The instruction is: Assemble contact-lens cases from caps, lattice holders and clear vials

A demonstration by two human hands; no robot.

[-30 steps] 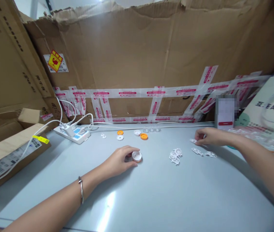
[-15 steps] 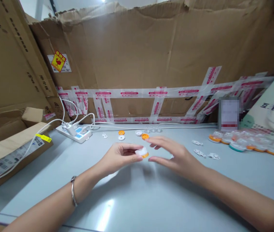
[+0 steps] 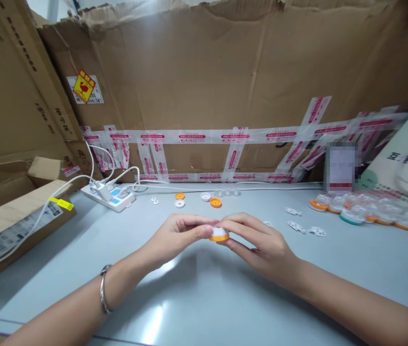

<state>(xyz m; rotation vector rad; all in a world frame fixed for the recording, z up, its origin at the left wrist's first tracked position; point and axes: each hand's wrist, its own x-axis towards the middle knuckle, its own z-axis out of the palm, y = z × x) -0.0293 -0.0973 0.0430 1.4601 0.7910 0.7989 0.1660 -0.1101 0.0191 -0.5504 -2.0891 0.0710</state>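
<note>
Between my two hands, above the table, is a small round white plastic piece with an orange rim (image 3: 219, 235). My left hand (image 3: 180, 235) pinches its left side between thumb and fingers. Closed on its right side, my right hand (image 3: 261, 240) has fingers on top and the thumb beneath. The fingers partly cover the piece. Beyond the hands lie an orange ring (image 3: 216, 203), a white ring (image 3: 205, 197), a second orange ring (image 3: 179, 196) and a white disc (image 3: 179, 203). Several clear domed parts (image 3: 227, 193) stand behind them.
Flat white perforated plates (image 3: 296, 227) lie to the right, before a cluster of clear-topped pieces with coloured rims (image 3: 365, 211). Small white bits (image 3: 154, 200) sit at the left, near a power strip (image 3: 112, 197) with cables. An open carton (image 3: 27, 216) and large cardboard (image 3: 196, 86) border the table.
My right hand has moved left and closed on the round piece, which has shifted slightly right and now shows its orange rim level. My left hand still holds it.
</note>
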